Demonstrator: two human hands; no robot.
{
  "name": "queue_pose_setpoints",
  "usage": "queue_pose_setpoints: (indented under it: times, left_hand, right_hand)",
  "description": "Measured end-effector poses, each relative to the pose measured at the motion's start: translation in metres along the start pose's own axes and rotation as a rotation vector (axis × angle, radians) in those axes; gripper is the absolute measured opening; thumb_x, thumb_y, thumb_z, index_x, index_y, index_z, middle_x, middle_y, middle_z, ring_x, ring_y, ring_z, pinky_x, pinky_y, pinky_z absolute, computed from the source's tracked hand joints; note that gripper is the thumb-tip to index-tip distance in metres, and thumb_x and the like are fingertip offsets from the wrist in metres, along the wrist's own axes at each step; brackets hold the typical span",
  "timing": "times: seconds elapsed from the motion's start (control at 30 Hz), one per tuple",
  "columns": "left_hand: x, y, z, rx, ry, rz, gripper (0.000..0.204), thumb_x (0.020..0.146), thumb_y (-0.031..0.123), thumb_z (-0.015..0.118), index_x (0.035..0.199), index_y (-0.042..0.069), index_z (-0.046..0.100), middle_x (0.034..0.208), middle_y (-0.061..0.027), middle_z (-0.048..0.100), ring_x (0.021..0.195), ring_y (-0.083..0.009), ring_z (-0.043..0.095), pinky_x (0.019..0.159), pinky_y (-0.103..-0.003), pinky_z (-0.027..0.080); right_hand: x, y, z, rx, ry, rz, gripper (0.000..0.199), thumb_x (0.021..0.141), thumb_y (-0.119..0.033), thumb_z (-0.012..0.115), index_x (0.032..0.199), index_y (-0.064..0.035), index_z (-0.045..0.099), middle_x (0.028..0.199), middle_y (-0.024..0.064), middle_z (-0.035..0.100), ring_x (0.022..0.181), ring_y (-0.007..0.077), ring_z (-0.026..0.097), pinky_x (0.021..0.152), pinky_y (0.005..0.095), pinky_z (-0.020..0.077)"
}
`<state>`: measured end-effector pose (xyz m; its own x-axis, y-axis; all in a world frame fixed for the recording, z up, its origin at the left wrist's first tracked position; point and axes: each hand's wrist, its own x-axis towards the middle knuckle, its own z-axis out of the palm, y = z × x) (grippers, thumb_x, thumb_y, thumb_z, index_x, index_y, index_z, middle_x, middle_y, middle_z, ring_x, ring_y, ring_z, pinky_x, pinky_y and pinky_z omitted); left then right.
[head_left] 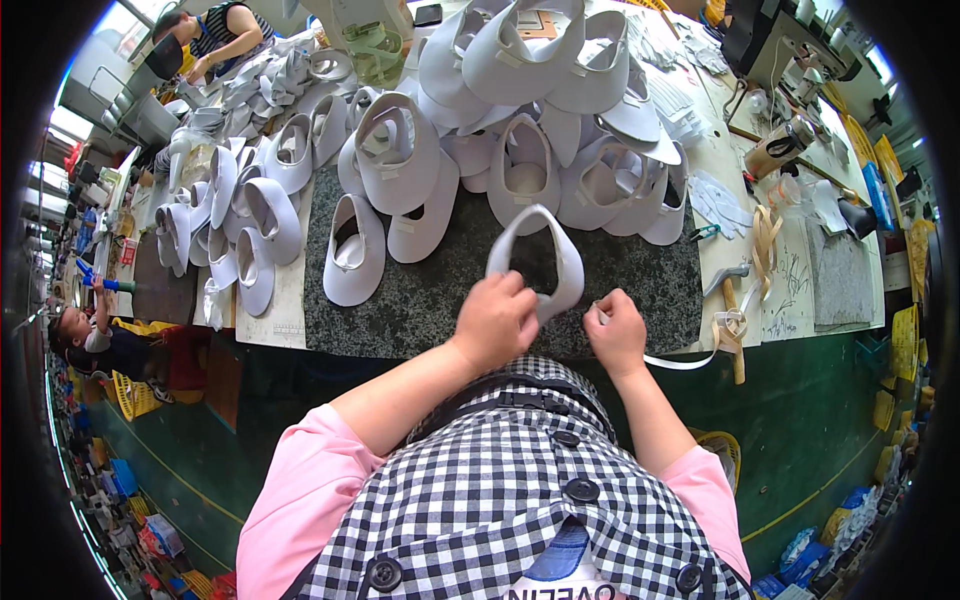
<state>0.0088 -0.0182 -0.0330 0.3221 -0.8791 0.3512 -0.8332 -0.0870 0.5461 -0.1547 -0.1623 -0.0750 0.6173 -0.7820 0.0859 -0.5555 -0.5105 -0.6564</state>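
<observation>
Your left hand point(495, 322) clamps its fingers on one white shoe upper point(535, 262) at the counter's point(420, 300) six o'clock edge, your right hand point(617, 335) pinches white tape point(690, 360), while a heap of uppers point(500, 110) waits at twelve o'clock.

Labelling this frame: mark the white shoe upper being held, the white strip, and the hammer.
white shoe upper point(568, 262), head view, right side band.
white strip point(680, 362), head view, mid-length.
hammer point(733, 300), head view, wooden handle.

Bright, even daylight fills the scene, with blown-out windows glaring at the upper left. Shadows under the pile of white curved shoe uppers point(520, 110) are soft. Fisheye bending and a black rim surround it; focus is sharp.
</observation>
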Motion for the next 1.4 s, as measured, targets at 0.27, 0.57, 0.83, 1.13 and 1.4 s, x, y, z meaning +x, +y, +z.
queue_pose_setpoints:
  times: [0.27,0.57,0.83,1.13,1.4]
  left_hand:
    - [0.029,-0.052,-0.02,0.273,0.239,-0.169,0.035,0.076,0.011,0.069,0.111,0.007,0.062,0.113,-0.0154,0.056,0.106,-0.0342,0.054,0.093,-0.042,0.045]
    - [-0.021,0.0,0.0,-0.762,-0.188,-0.424,0.026,0.09,0.022,0.069,0.107,0.005,0.059,0.108,-0.0072,0.055,0.087,-0.0115,0.057,0.074,-0.026,0.049]
    - [-0.044,-0.01,-0.007,-0.795,-0.216,-0.453,0.015,0.091,0.015,0.066,0.101,0.005,0.062,0.098,-0.0035,0.057,0.088,-0.0132,0.056,0.078,-0.028,0.046]
    - [-0.066,-0.063,-0.056,-0.225,0.043,-0.485,0.016,0.086,0.017,0.068,0.095,0.004,0.067,0.095,-0.0123,0.062,0.093,-0.0288,0.06,0.083,-0.038,0.048]
    - [-0.116,-0.174,-0.098,0.556,0.016,-0.46,0.049,0.078,0.025,0.075,0.119,0.01,0.053,0.125,-0.0123,0.047,0.12,-0.0336,0.044,0.104,-0.048,0.033]
  right_hand:
    - [-0.015,-0.024,0.01,0.276,-0.154,-0.065,0.014,0.083,-0.015,0.07,0.085,-0.0034,0.063,0.087,0.0119,0.063,0.073,0.0265,0.063,0.067,0.0354,0.05]
    - [-0.016,-0.05,0.008,1.051,-0.415,0.326,0.013,0.092,-0.014,0.065,0.102,-0.0054,0.063,0.101,-0.0005,0.059,0.062,0.0025,0.048,0.054,0.0173,0.0392]
    - [-0.01,-0.071,0.0,1.241,-0.693,0.529,0.009,0.091,-0.013,0.064,0.09,-0.0057,0.058,0.127,0.0154,0.058,0.056,0.0022,0.048,0.047,0.0167,0.0384]
    - [-0.007,-0.063,0.003,1.621,-0.732,0.551,0.01,0.091,-0.012,0.061,0.089,-0.0099,0.052,0.099,0.0122,0.064,0.065,0.0135,0.058,0.058,0.0253,0.0492]
    - [-0.005,-0.057,0.0,1.548,-0.68,0.562,0.014,0.093,-0.015,0.061,0.086,-0.0108,0.05,0.08,0.0038,0.057,0.062,0.0117,0.055,0.056,0.0241,0.0447]
